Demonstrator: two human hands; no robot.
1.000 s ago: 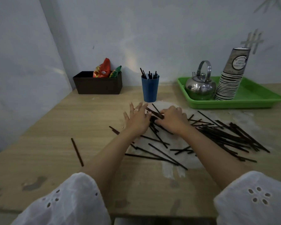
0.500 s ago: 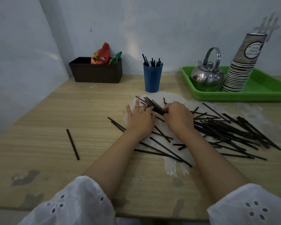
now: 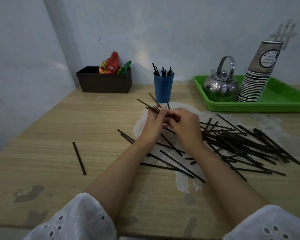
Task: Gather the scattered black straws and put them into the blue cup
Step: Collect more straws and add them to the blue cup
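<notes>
While the left hand (image 3: 153, 125) has its grip curled round a bundle of black straws (image 3: 148, 107), the right hand (image 3: 185, 129) meets it from the other side. The right grip's fingers are bent in at the near end of the same bundle. It appears to pinch those straws, though the fingertips are partly hidden behind the left hand.

- Bundle: far ends fan out up and to the left, just in front of the blue cup (image 3: 163, 89).
- Blue cup: upright on the surface (image 3: 68, 122) near the back wall, with several straws standing in it (image 3: 163, 71).
- Loose straws (image 3: 249, 144): a dense criss-crossed heap right of the hands, on a pale worn patch. A thinner scatter lies under and between the forearms.
- Single straw (image 3: 79, 158): lies alone, well apart to the left.

Rest: a green tray (image 3: 284, 103) at back right carries a steel kettle (image 3: 220, 85) and a leaning stack of paper cups (image 3: 256, 78), the two touching or nearly so. A dark box (image 3: 104, 83) at back left holds snack packets (image 3: 110, 64). White eyelet sleeves (image 3: 73, 220) show at the bottom edge.
</notes>
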